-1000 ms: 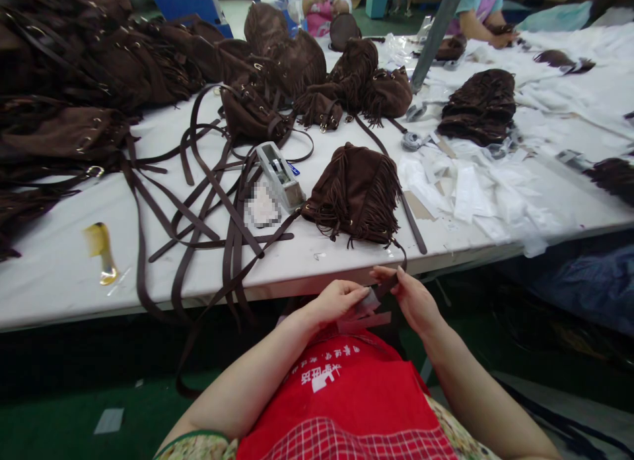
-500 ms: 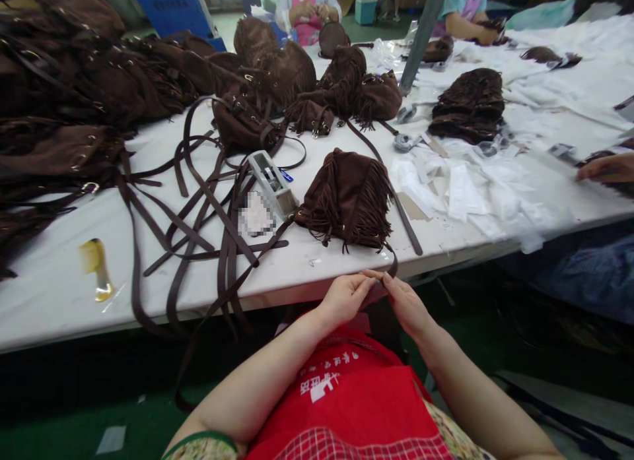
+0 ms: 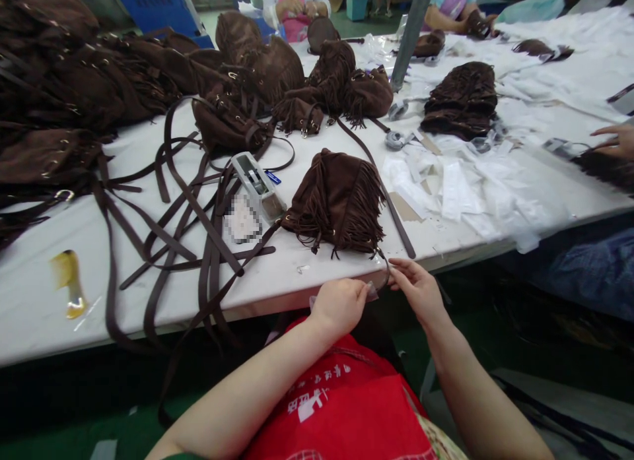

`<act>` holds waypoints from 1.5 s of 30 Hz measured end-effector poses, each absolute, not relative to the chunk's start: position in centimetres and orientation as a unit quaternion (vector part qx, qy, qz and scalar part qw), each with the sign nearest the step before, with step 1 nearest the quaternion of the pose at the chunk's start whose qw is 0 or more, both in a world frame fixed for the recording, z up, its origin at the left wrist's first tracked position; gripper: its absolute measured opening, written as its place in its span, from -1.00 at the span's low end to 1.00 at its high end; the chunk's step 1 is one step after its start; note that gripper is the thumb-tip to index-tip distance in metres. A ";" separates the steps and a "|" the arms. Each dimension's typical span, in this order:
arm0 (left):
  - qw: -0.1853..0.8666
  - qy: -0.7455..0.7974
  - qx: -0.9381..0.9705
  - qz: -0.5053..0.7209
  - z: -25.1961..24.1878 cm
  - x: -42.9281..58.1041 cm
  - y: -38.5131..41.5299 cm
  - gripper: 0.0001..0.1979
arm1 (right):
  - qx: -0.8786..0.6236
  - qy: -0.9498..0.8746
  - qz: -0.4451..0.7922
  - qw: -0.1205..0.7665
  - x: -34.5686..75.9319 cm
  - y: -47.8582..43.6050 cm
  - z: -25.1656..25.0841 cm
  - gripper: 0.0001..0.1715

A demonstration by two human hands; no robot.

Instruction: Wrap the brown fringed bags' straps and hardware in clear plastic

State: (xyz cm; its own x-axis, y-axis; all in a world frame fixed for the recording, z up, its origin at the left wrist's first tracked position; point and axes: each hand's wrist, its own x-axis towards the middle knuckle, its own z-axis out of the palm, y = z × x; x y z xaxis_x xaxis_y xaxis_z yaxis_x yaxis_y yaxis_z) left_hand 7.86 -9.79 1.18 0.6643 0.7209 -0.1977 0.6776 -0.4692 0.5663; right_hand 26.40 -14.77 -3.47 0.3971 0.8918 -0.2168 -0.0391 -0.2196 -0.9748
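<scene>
A dark brown fringed suede bag (image 3: 337,199) lies near the table's front edge. From its lower right corner a thin brown strap (image 3: 386,270) curves down over the edge between my hands. My left hand (image 3: 341,305) is closed on a crumpled bit of clear plastic (image 3: 372,291) beside the strap's lower part; whether it grips the strap too is hidden. My right hand (image 3: 417,290) has thumb and fingertips at the strap, pinching it lightly, with the other fingers loosely bent.
Loose straps (image 3: 208,249) sprawl left of the bag, some hanging off the edge. A grey plastic case (image 3: 260,186) and a yellow comb (image 3: 69,282) lie there. More brown bags (image 3: 54,84) are heaped behind. White wrapping (image 3: 460,183) and a grey post (image 3: 411,37) stand right. Co-workers' hands (image 3: 617,140) are nearby.
My hands, pressed together at the strap before, have parted: the left moved slightly down and left, the right moved right. Clear plastic now shows at my left hand. The view has shifted a little.
</scene>
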 end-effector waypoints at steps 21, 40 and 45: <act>0.134 0.427 0.894 -0.006 1.2 13.5 -6.3 -0.63 | -0.564 -0.516 0.450 0.461 29.1 -10.4 -5.1 -0.67; 0.441 0.468 0.766 -0.009 1.5 3.5 -8.4 -0.45 | -0.556 -0.367 0.646 0.372 20.3 -16.0 -10.2 -0.52; 0.652 0.402 0.634 -0.108 -0.3 -0.5 -12.2 -0.54 | -0.526 -0.297 0.682 0.413 20.4 -15.6 -8.7 -0.62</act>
